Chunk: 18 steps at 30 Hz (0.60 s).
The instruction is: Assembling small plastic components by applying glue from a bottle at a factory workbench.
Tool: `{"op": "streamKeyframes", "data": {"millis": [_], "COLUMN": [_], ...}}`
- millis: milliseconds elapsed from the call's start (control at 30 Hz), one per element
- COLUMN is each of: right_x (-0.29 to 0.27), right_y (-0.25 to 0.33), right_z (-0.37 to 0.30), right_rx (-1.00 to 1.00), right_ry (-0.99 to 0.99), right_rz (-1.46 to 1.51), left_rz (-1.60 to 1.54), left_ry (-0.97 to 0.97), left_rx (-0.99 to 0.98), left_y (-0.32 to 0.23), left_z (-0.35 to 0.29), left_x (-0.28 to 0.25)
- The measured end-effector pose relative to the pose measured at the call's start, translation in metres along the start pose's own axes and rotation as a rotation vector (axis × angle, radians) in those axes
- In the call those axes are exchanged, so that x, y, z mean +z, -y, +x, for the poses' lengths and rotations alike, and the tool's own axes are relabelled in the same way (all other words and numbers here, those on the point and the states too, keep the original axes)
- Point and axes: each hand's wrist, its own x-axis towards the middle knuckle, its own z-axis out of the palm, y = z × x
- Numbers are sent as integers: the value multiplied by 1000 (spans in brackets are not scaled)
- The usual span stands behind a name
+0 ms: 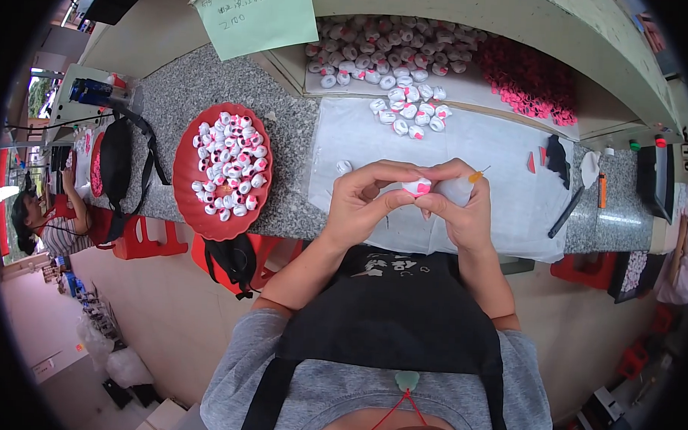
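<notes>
Over the white sheet [347, 139], a small rounded white piece with a pink part [416, 188] is pinched between both hands. My left hand [362, 203] grips its left side with thumb and forefinger. From the other side, my right hand [465, 215] pinches it with thumb and forefinger. A translucent bottle [456, 192] with an orange needle tip is also tucked in my right hand. One similar white piece [344, 167] lies on the sheet beside my left hand. Several more white pieces [409, 111] sit at the sheet's far edge.
On the left stands a red scalloped tray [184, 183] of white and pink pieces. A shelf holds piled white pieces [395, 46] and pink parts [527, 81]. A black cutter [565, 214] and an orange pen-like item [602, 191] lie right. Another person [63, 224] sits far left.
</notes>
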Motion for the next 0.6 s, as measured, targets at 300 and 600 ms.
{"op": "streamKeyframes", "data": {"millis": [300, 600], "right_x": [2, -4], "right_y": [4, -4], "right_z": [-2, -2], "right_rx": [67, 110], "right_ry": [-19, -26], "right_rz": [1, 62], "left_rz": [2, -73], "left_ry": [-89, -111], "left_rx": [-64, -116], "left_y": [-2, 10], "left_z": [-5, -8], "left_x": [8, 7]}}
